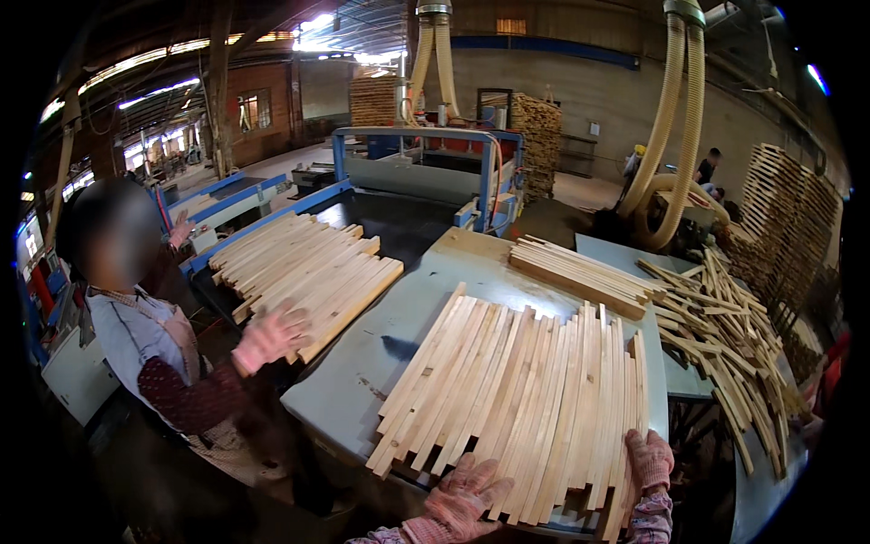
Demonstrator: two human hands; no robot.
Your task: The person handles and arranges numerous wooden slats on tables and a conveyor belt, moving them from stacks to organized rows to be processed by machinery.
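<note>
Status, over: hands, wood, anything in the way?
Left hand spread on wooden strips; right hand at their right edge. Strips side by side, ends uneven. Nothing visibly blocking either hand.

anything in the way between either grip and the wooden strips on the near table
Nothing visible beyond the gloves: the left grip appears to rest on the near ends of the wooden strips, and the right grip appears against the row's right side.
</note>
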